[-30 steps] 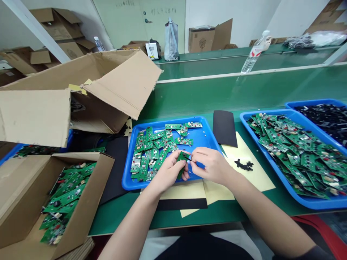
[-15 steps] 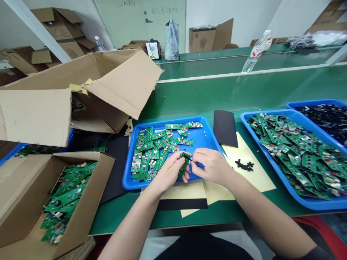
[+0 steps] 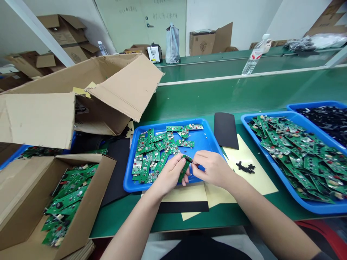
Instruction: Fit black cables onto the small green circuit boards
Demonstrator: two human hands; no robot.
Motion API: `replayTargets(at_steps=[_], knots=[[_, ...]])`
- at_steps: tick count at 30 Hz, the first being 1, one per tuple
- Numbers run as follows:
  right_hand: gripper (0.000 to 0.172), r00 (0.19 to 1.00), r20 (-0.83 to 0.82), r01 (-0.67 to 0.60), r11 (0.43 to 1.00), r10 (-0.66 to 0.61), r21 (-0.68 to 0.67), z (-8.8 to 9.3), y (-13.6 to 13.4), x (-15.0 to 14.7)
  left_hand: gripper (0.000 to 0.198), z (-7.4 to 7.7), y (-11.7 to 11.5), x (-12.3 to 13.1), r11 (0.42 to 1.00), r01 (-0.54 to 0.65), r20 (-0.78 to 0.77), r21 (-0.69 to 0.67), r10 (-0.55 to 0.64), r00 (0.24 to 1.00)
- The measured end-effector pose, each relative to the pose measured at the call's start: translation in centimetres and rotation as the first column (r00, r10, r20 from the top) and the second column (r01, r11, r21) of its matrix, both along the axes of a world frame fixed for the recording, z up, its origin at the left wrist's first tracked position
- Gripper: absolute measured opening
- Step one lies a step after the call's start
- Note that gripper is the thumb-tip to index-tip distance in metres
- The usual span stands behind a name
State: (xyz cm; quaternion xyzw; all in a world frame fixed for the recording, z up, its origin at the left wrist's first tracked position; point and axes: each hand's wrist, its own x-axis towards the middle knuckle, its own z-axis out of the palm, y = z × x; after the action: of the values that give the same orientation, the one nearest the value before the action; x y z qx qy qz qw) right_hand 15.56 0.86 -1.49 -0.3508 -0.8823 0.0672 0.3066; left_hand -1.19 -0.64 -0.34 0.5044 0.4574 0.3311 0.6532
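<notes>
In the closed grip of the left hand [image 3: 170, 175], a green circuit board [image 3: 184, 168], pinched between thumb and fingers and held at a slant over the near side of a blue tray [image 3: 201, 141]. In the grip of the right hand [image 3: 210, 168], pinched by thumb and forefinger at the upper edge of that board, a small dark piece [image 3: 191, 161], mostly hidden by the fingertips; too small to tell its shape. In the tray, loose boards [image 3: 145, 169], overlapping on the left half, with a few more along the far edge and bare blue to the right. Under the wrists, on the green table [image 3: 195, 104], pale yellow sheets [image 3: 187, 193] with a black strip [image 3: 184, 207] across them. To the right of the tray, a black sheet [image 3: 226, 130], partly over another yellow sheet [image 3: 260, 180], and on the latter a cluster of black pieces [image 3: 245, 167]. Farther right, a second tray [image 3: 320, 209], heaped with green boards, and behind it a third tray [image 3: 291, 106] of black parts. At left, a cardboard box [image 3: 97, 187] with more boards inside, and behind it a large open carton [image 3: 130, 86]. Toward the back, an upright water bottle [image 3: 255, 56].
</notes>
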Motion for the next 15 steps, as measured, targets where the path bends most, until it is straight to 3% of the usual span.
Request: replayTargets(at_steps=[15], knots=[[0.025,0.997,-0.008,0.076,0.994,-0.076,0.072,0.46,0.45,0.72,0.026,0.30,-0.23,0.04,0.997,0.070,-0.123,0.041,-0.064,0.990]])
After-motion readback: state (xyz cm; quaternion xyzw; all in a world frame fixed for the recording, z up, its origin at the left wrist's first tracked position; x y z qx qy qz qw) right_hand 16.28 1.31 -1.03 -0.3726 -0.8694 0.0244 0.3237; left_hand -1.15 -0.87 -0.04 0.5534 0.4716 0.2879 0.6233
